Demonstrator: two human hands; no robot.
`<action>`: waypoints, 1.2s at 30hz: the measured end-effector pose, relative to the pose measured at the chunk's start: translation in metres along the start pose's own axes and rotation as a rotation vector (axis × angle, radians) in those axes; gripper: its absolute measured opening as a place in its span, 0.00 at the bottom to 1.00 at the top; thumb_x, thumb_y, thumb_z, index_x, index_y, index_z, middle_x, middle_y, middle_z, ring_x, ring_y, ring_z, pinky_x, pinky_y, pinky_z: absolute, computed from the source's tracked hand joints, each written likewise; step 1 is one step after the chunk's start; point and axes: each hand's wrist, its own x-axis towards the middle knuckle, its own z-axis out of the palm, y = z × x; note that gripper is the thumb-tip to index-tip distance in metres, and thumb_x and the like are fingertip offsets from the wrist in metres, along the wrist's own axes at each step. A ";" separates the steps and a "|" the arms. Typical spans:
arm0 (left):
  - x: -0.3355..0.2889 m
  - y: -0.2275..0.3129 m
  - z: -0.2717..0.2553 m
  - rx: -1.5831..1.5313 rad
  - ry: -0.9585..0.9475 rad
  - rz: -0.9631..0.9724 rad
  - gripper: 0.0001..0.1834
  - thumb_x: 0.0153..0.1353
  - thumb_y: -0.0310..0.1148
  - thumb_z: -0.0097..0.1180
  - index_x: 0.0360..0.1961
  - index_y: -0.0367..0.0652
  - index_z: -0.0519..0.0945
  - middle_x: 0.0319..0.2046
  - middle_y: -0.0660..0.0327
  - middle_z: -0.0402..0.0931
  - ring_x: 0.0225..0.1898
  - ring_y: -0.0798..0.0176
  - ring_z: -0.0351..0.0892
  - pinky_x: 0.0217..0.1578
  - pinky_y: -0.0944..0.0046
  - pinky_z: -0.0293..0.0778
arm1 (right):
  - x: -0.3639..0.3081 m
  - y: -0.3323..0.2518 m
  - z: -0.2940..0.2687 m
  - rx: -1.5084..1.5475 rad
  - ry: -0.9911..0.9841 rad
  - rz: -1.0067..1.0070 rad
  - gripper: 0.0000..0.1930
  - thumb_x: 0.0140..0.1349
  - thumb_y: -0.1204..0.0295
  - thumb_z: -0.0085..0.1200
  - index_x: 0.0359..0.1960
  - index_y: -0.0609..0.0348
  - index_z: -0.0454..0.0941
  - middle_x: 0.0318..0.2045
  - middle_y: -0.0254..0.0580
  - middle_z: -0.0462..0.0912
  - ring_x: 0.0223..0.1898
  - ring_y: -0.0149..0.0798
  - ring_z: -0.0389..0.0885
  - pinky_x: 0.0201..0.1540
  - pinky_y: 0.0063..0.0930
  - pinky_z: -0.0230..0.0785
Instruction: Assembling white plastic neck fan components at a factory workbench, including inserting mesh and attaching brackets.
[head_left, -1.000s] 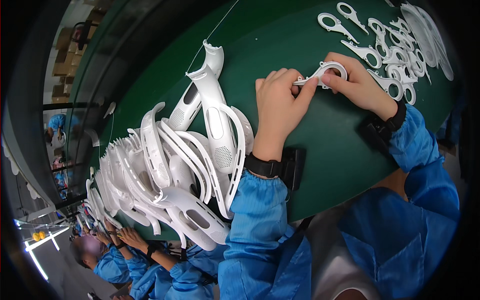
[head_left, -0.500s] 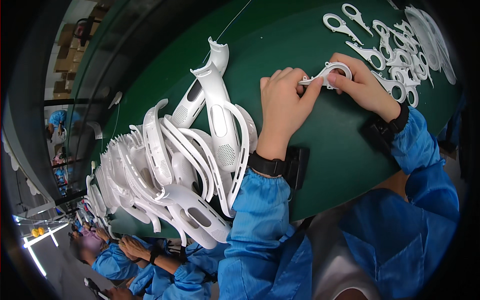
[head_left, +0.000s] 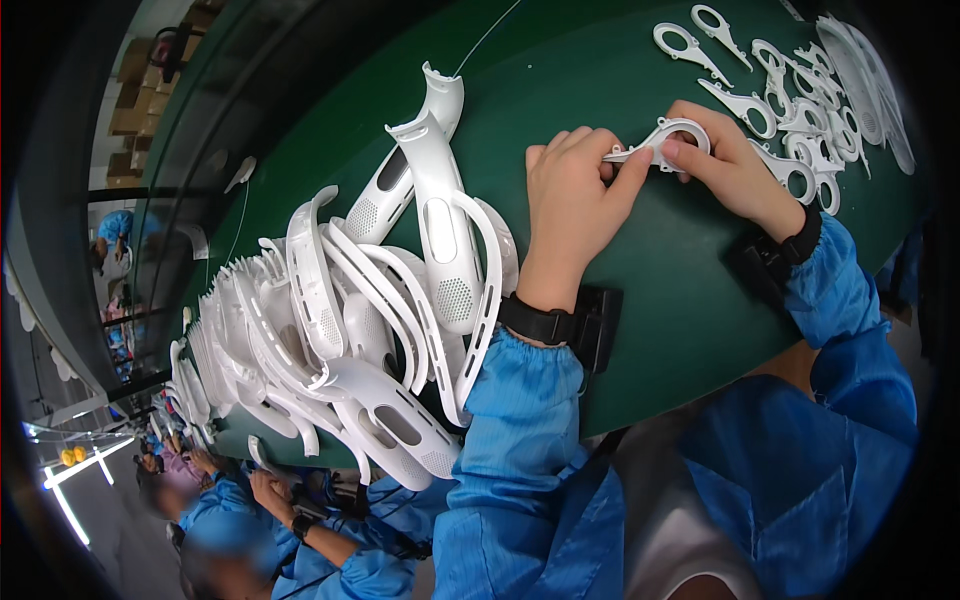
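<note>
White ring part [head_left: 660, 135] is up between both sets of fingers, over the green table [head_left: 670, 290]. Left hand [head_left: 578, 200]: thumb and curled fingers pinch the tapered end. Right hand [head_left: 735, 165]: thumb at the ring's inner edge, fingers wrapped behind; their exact contact is hidden, can't tell.

Risks, my read: the two grips twisting against each other could bend or crack the thin tapered end; a slack left pinch could let it slip and drop. Just past the right fingers, loose ring parts [head_left: 805, 118] lie overlapped; a careless reach there could snag them. Left of the left fingers, piled white shells [head_left: 425, 165]; the black wrist box [head_left: 598, 330] below that hand could knock the nearest ones if the forearm swings left.
</note>
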 end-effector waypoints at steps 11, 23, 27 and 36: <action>0.000 0.001 -0.001 -0.012 -0.014 -0.005 0.14 0.53 0.40 0.62 0.21 0.42 0.76 0.17 0.64 0.69 0.25 0.58 0.71 0.33 0.59 0.56 | 0.000 -0.001 0.000 -0.002 0.000 -0.013 0.09 0.65 0.66 0.52 0.34 0.59 0.73 0.25 0.28 0.71 0.25 0.21 0.68 0.29 0.15 0.62; 0.000 0.001 0.000 0.015 0.000 0.006 0.15 0.55 0.42 0.62 0.22 0.41 0.77 0.17 0.64 0.71 0.25 0.61 0.71 0.34 0.62 0.56 | 0.000 -0.003 0.000 -0.015 -0.007 0.004 0.08 0.65 0.66 0.51 0.33 0.59 0.72 0.24 0.27 0.70 0.26 0.21 0.68 0.29 0.16 0.61; -0.001 0.002 0.000 -0.006 0.006 0.015 0.14 0.53 0.40 0.62 0.21 0.41 0.76 0.17 0.64 0.69 0.25 0.58 0.70 0.32 0.59 0.56 | -0.002 -0.002 -0.001 -0.017 -0.011 -0.013 0.08 0.65 0.67 0.51 0.33 0.59 0.72 0.24 0.27 0.70 0.26 0.20 0.68 0.29 0.16 0.60; 0.000 0.000 -0.001 -0.004 0.007 0.019 0.14 0.53 0.40 0.62 0.21 0.42 0.75 0.17 0.64 0.69 0.25 0.58 0.70 0.32 0.59 0.56 | -0.001 -0.002 0.002 -0.053 -0.002 -0.002 0.08 0.64 0.67 0.51 0.32 0.59 0.72 0.23 0.27 0.69 0.25 0.20 0.68 0.28 0.16 0.59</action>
